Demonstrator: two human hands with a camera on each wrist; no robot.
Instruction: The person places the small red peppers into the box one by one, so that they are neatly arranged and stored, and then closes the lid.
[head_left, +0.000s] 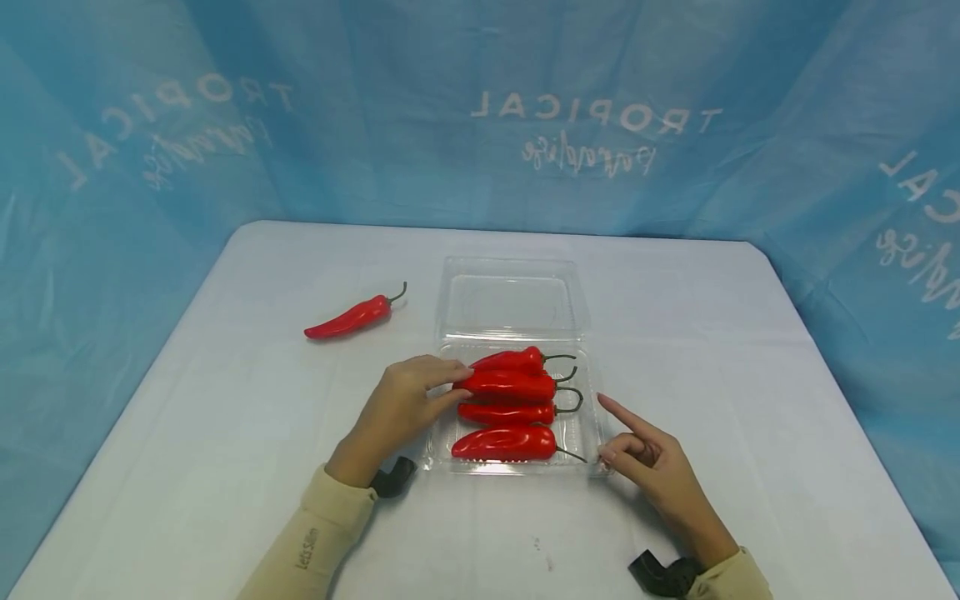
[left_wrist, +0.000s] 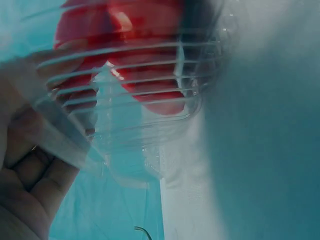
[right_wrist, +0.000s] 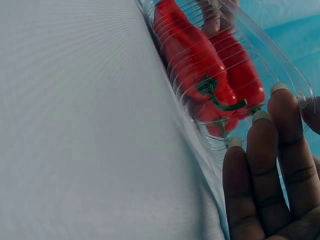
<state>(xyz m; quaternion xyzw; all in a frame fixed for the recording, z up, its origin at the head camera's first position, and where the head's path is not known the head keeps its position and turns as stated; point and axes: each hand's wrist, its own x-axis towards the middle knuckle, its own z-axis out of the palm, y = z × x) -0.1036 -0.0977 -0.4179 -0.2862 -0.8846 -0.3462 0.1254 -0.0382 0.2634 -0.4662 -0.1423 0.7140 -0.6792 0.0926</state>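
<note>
Several red chili peppers (head_left: 504, 443) lie side by side in an open clear plastic container (head_left: 441, 450), their green stems towards the right. My left hand (head_left: 408, 398) reaches in from the left and pinches the tip end of one pepper (head_left: 513, 385) between thumb and fingers. Through the ribbed plastic, the left wrist view shows red peppers (left_wrist: 155, 95) beside the left fingers. My right hand (head_left: 648, 462) is at the container's right side, index finger extended, thumb at the near right corner. Its fingertips (right_wrist: 261, 117) meet the clear wall in the right wrist view.
Another red chili pepper (head_left: 352, 319) lies on the white table (head_left: 187, 417), left of the container. The container's hinged lid (head_left: 510, 296) is folded back flat behind it. A blue printed curtain (head_left: 420, 167) hangs around the table's back and sides.
</note>
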